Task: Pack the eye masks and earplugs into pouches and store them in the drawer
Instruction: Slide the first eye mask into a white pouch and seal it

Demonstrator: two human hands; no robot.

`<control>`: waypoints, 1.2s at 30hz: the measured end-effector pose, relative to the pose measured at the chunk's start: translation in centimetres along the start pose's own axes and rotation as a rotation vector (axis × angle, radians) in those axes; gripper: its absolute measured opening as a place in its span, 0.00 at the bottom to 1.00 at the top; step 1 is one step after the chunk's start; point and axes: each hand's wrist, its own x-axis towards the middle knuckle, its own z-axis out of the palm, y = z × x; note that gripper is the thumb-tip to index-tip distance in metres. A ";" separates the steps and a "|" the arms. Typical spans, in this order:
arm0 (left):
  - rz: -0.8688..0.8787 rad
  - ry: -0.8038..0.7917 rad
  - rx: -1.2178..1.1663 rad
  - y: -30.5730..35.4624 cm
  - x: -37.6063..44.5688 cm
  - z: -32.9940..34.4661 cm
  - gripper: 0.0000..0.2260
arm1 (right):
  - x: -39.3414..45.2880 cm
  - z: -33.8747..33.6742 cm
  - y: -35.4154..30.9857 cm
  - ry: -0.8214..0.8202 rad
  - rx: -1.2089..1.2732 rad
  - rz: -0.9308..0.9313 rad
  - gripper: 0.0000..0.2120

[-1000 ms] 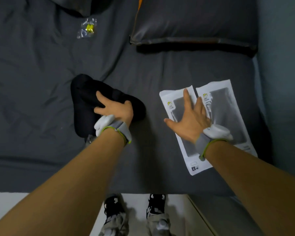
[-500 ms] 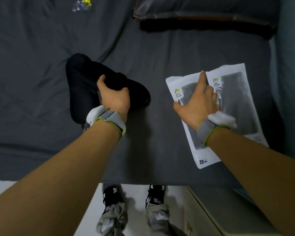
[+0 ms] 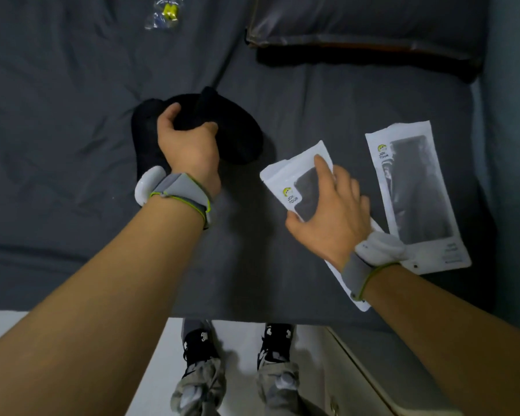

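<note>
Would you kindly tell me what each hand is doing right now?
Left hand: grips the black fabric eye mask.
Right hand: holds the white plastic pouch.

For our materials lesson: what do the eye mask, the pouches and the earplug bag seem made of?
Eye mask: soft matte black fabric, bunching under the left hand.
Pouches: probably glossy white plastic film with a clear window.
Earplug bag: thin clear plastic, crinkled and shiny.

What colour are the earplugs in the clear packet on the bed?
Bright yellow earplugs, seen best in the head view, near the top edge.
</note>
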 end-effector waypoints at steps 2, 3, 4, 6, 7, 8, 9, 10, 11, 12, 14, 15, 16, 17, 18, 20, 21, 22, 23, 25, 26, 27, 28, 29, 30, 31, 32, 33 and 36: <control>-0.020 -0.026 -0.062 0.5 -0.5 -0.1 0.27 | -0.4 -0.3 -0.6 -0.013 -0.009 -0.069 0.46; -0.033 -0.044 -0.078 0.5 -0.7 -0.4 0.27 | -0.7 -0.4 -1.0 -0.013 -0.009 -0.093 0.46; -0.042 -0.068 -0.099 0.8 -0.8 -0.9 0.26 | -0.8 -0.7 -1.7 0.000 -0.011 -0.118 0.46; -0.071 -0.108 -0.108 0.2 -0.9 -1.5 0.26 | -0.8 -0.7 -2.3 0.012 -0.007 -0.143 0.46; -0.094 -0.122 -0.106 -0.2 -1.0 -1.7 0.26 | -0.8 -0.7 -2.4 0.013 -0.007 -0.152 0.46; -0.120 -0.135 -0.104 -0.5 -1.2 -1.8 0.26 | -0.8 -0.6 -2.4 0.008 -0.006 -0.157 0.46; -0.142 -0.144 -0.109 -0.9 -1.2 -2.2 0.26 | -0.9 -0.4 -2.5 0.001 -0.010 -0.168 0.46; -0.153 -0.155 -0.115 -1.1 -1.3 -2.4 0.26 | -0.9 -0.4 -2.4 -0.005 -0.013 -0.178 0.46; -0.155 -0.169 -0.117 -1.3 -1.3 -2.7 0.26 | -1.0 -0.3 -2.5 -0.006 -0.014 -0.187 0.46; -0.148 -0.181 -0.108 -1.4 -1.2 -2.9 0.26 | -1.0 -0.2 -2.5 -0.006 -0.014 -0.199 0.46; -0.126 -0.188 -0.075 -1.7 -1.1 -3.6 0.26 | -1.1 0.3 -2.7 -0.014 -0.022 -0.221 0.46; -0.123 -0.193 -0.063 -1.8 -1.2 -3.8 0.25 | -1.2 0.5 -2.8 -0.024 -0.026 -0.223 0.46; -0.121 -0.207 -0.054 -1.9 -1.2 -4.1 0.25 | -1.3 0.6 -2.9 -0.034 -0.029 -0.221 0.46; -0.118 -0.232 -0.046 -2.0 -1.4 -4.2 0.25 | -1.4 0.7 -3.0 -0.043 -0.032 -0.217 0.46; -0.108 -0.262 -0.025 -1.9 -1.5 -4.4 0.25 | -1.3 0.8 -3.2 -0.049 -0.032 -0.214 0.46; -0.075 -0.301 0.050 -1.9 -1.9 -4.5 0.25 | -1.2 0.8 -3.4 -0.052 -0.031 -0.211 0.46; -0.065 -0.306 0.092 -2.0 -2.2 -4.5 0.25 | -1.2 0.8 -3.5 -0.051 -0.027 -0.213 0.46; -0.075 -0.306 0.136 -2.1 -2.4 -4.5 0.24 | -1.1 0.8 -3.7 -0.054 -0.022 -0.214 0.46; -0.103 -0.305 0.179 -2.3 -2.7 -4.4 0.24 | -1.0 0.7 -3.8 -0.059 -0.019 -0.214 0.46; -0.173 -0.302 0.246 -2.6 -3.4 -4.2 0.23 | -1.0 0.7 -3.9 -0.068 -0.021 -0.215 0.46; -0.185 -0.300 0.268 -2.8 -3.6 -4.1 0.21 | -0.9 0.7 -3.8 -0.068 -0.027 -0.211 0.46; -0.182 -0.300 0.293 -3.1 -3.9 -4.0 0.19 | -0.9 0.7 -3.7 -0.070 -0.034 -0.206 0.46; -0.166 -0.303 0.315 -3.3 -4.1 -3.8 0.15 | -0.9 0.8 -3.5 -0.074 -0.045 -0.204 0.46; -0.149 -0.303 0.335 -3.4 -4.3 -3.7 0.12 | -1.0 0.9 -3.2 -0.081 -0.056 -0.204 0.45; -0.135 -0.299 0.353 -3.6 -4.4 -3.7 0.09 | -1.1 1.0 -2.9 -0.086 -0.066 -0.201 0.45; -0.127 -0.281 0.378 -3.6 -4.5 -3.7 0.08 | -1.2 1.2 -2.7 -0.087 -0.072 -0.196 0.45; -0.136 -0.252 0.401 -3.9 -4.4 -3.8 0.09 | -1.3 1.3 -2.4 -0.087 -0.075 -0.190 0.45; -0.178 -0.208 0.402 -4.0 -4.2 -4.0 0.12 | -1.4 1.4 -2.2 -0.088 -0.075 -0.184 0.44; -0.505 -0.166 0.211 -3.4 -3.6 -4.4 0.18 | -1.6 1.4 -1.8 -0.082 -0.069 -0.178 0.44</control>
